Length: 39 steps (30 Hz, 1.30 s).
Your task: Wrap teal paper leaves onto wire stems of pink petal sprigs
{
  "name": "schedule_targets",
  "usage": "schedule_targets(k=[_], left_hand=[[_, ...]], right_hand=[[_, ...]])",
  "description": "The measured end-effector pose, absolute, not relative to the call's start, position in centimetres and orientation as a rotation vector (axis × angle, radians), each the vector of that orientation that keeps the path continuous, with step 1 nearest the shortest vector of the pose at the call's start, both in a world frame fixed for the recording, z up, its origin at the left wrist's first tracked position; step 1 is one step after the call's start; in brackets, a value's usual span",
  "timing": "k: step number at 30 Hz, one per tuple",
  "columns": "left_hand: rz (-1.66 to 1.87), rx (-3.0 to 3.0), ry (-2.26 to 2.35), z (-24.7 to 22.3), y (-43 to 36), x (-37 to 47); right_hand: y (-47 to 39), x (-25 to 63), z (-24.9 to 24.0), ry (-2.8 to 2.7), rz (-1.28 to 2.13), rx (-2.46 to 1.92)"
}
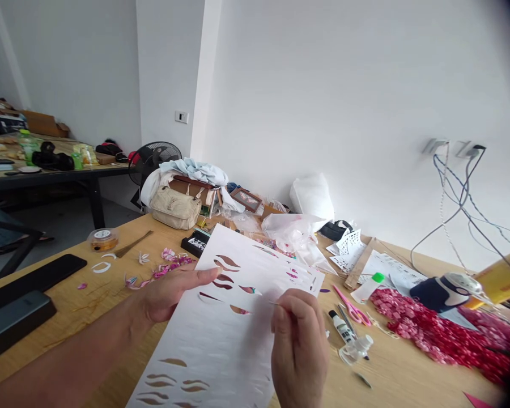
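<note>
A white sheet (221, 334) with rows of leaf-shaped cut-outs is raised at a tilt above the wooden table (80, 334). My left hand (170, 292) grips its left edge, the thumb on top and the other fingers behind. Over the sheet's right side, my right hand (300, 340) is closed, with thumb and forefinger pinched together. A tiny thin tip shows at that pinch, too small to name. Pink and dark bits show through or lie on some cut-outs.
Pink scissors (352, 306), a white bottle (342, 327) and a clear bottle (357, 349) lie right of the sheet. Beyond them are red and pink petals (425, 334). Left are a dark case (17, 323) and a round container (103, 239); a beige bag (175, 208) stands behind.
</note>
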<state>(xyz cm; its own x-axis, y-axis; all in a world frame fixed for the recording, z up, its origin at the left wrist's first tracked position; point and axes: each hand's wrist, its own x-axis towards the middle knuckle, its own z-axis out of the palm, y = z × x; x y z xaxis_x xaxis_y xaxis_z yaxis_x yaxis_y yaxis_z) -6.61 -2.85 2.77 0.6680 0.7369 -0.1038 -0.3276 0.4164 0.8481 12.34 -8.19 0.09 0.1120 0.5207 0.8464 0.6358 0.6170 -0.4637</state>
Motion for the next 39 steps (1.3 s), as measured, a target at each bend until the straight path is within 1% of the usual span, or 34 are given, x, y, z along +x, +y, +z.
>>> schedule_targets(k=[5,8,14,27,34,39], left_hand=[[0.670,0.849,0.524,2.8,-2.4,-7.2],[0.707,0.811,0.540,2.6,-2.1,-7.8],[0.746,0.740,0.533,2.7,-1.7,-8.4],[0.717,0.586,0.566,2.0,-1.5,-9.2],[0.644,0.563,0.519,2.6,-1.7,-9.1],[0.667,0.554,0.540,2.7,-1.8,-9.1]], right_hand=[[-8.5,12.6,0.7,-1.113,0.452,-0.826],[-8.5,13.6,1.2,-1.007,0.575,-0.800],[-8.4,15.8,1.6,-0.928,0.582,-0.914],[-7.6,17.3,1.3,-0.926,0.447,-0.952],[-6.5,18.1,0.3,-0.966,0.578,-1.116],[-6.3,17.4,0.4,-1.039,0.633,-1.067]])
